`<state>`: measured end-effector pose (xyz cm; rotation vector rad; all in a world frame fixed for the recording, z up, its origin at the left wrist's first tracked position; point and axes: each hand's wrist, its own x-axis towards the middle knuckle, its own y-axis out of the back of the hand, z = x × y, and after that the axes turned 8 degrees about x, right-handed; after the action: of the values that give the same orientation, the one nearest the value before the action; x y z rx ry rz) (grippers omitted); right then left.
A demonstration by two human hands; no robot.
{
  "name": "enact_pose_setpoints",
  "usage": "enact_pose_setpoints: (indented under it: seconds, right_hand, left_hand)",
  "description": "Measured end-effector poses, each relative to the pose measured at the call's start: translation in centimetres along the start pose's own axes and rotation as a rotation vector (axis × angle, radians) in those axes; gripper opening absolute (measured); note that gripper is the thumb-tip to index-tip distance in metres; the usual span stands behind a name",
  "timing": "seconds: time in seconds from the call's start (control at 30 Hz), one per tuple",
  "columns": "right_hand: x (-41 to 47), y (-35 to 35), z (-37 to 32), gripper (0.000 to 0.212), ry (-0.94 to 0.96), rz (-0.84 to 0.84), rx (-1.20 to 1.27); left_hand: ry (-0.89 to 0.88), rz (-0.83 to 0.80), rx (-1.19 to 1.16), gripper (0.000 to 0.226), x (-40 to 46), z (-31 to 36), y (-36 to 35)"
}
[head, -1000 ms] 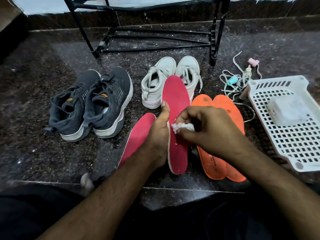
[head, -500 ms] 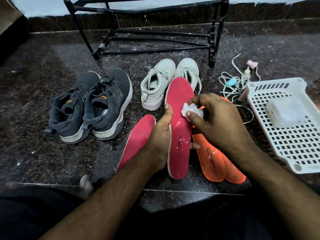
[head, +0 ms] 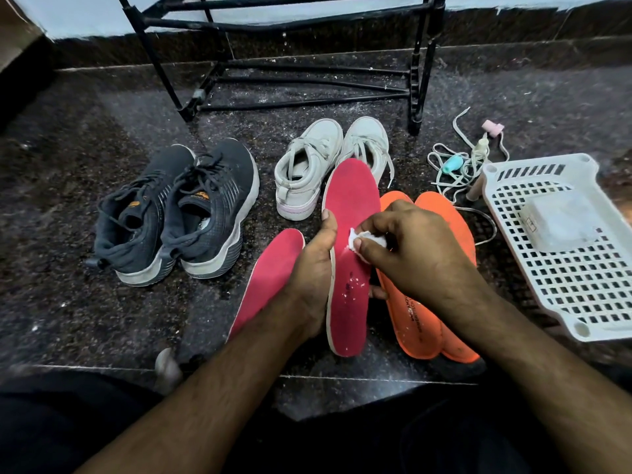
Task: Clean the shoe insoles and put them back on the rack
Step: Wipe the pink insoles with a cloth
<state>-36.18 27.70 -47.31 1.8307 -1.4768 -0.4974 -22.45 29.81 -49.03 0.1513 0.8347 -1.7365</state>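
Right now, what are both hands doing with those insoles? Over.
Left hand grips the red insole, tilted up. Right hand presses a white wad on it. Other red insole and orange insoles lie on the floor. Rack unobstructed.

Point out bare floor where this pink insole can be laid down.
Free: the floor left of the dark sneakers, and between them and the lying pink insole. Crowded: orange insoles, laces and white basket on the right.
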Motion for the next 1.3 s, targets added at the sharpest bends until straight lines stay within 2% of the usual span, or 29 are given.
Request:
enact_pose_setpoints:
  seconds: [0.1, 0.23, 0.4, 0.6, 0.77, 0.9, 0.97, 1.13, 1.2, 1.3]
  right_hand:
    - [0.1, 0.3, 0.1, 0.014, 0.068, 0.051, 0.045]
    - [0.7, 0.6, 0.2, 0.014, 0.06, 0.157, 0.051]
    - [0.1, -0.1, -0.5, 0.011, 0.093, -0.042, 0.067]
    - [0.6, 1.0, 0.3, 0.014, 0.044, 0.083, 0.013]
    - [-0.1, 0.9, -0.3, 0.014, 0.081, -0.174, 0.061]
    - [0.3, 1.1, 0.3, 0.014, 0.038, 0.06, 0.081]
    - [0.2, 0.6, -0.2, 0.014, 0.022, 0.092, 0.124]
    - [-0.7, 0.2, -1.1, 0.01, -0.024, -0.206, 0.334]
    - [-0.3, 0.7, -0.3, 0.01, -0.018, -0.157, 0.228]
    - [0.2, 1.2, 0.3, 0.013, 0.003, 0.055, 0.038]
  left_hand:
    - [0.0, -0.009, -0.008, 0.075, 0.0, 0.1, -0.1]
    - [-0.002, -0.026, 0.047, 0.069, -0.6, 0.2, -0.7]
    - [0.005, -0.001, -0.004, 0.078, -0.2, 0.2, -0.1]
    - [-0.026, -0.015, 0.028, 0.075, -0.1, 0.1, -0.3]
    - [0.01, -0.016, -0.017, 0.076, 0.0, 0.2, 0.0]
    - [-0.01, -0.006, 0.025, 0.074, 0.2, -0.2, -0.3]
    - [-0.009, -0.012, 0.02, 0.073, 0.3, -0.5, -0.3]
    - [0.028, -0.044, -0.081, 0.086, 1.1, -0.8, 0.9]
    - [0.022, -0.031, -0.04, 0.085, 1.1, -0.6, 0.9]
    - [-0.026, -0.034, 0.0, 0.075, 0.8, -0.5, 0.4]
